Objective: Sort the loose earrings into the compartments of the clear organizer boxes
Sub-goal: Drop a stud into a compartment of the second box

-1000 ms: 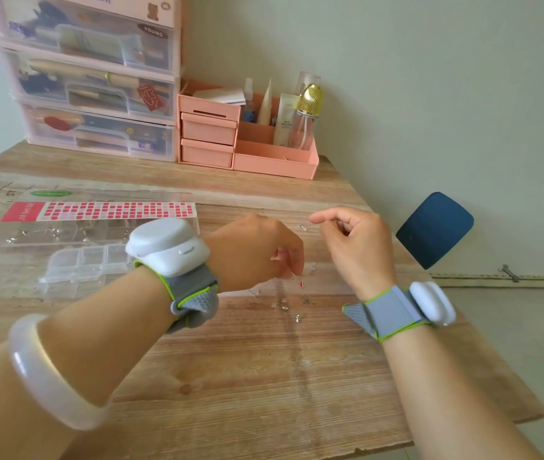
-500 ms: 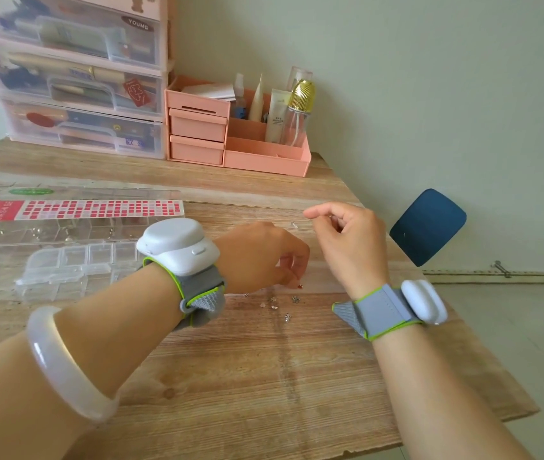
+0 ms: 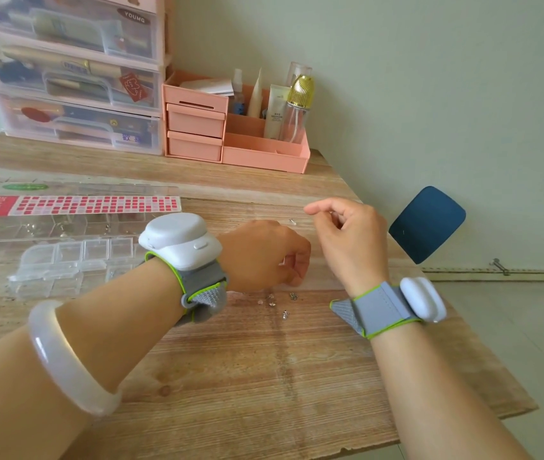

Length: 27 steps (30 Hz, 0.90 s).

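- Head view: against the frame a second earlier, the left hand (image 3: 264,257) has slid a little toward the person; it is curled tight, and whether it pinches anything cannot be told.
- The right hand (image 3: 347,237) has kept its place, fingers loosely curled, forefinger out, holding nothing visible.
- The small silver loose earrings (image 3: 280,302) lie on the wooden table (image 3: 264,376) just below the left hand, well apart from the clear plastic compartment box (image 3: 64,260).
- Readable: "YOUNG" on the translucent pink drawer tower (image 3: 74,78); "JIA SHI GE" on the long clear organizer box with red-checked label (image 3: 74,207).

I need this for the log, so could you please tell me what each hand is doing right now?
Left hand: fingers curled; whether they hold anything cannot be told.
Right hand: likewise.
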### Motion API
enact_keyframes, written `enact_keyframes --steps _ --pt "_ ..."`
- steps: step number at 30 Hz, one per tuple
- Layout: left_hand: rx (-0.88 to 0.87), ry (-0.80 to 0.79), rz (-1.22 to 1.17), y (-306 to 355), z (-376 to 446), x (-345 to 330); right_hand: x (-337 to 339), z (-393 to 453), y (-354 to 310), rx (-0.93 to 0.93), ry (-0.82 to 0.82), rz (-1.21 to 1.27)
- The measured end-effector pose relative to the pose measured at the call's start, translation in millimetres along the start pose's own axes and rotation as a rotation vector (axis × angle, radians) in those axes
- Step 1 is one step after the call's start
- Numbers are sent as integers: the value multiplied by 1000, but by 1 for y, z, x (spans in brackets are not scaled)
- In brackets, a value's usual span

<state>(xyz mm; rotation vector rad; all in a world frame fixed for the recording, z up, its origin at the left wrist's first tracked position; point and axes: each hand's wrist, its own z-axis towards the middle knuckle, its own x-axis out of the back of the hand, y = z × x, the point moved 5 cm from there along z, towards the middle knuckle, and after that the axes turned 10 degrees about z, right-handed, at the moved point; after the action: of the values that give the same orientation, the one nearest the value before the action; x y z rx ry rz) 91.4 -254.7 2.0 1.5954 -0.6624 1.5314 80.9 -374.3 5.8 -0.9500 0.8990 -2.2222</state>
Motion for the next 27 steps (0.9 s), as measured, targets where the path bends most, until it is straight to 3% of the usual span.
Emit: enact_keyframes --steps 10,20,27 --pt "157 237 -181 -42 -45 34 -4 -3 -5 36 -56 6" --pt "267 422 -241 -59 -70 35 -24 -20 -20 96 -506 82" --pt "254 501 -249 -57 -74 35 -32 -27 -19 156 -672 -79"
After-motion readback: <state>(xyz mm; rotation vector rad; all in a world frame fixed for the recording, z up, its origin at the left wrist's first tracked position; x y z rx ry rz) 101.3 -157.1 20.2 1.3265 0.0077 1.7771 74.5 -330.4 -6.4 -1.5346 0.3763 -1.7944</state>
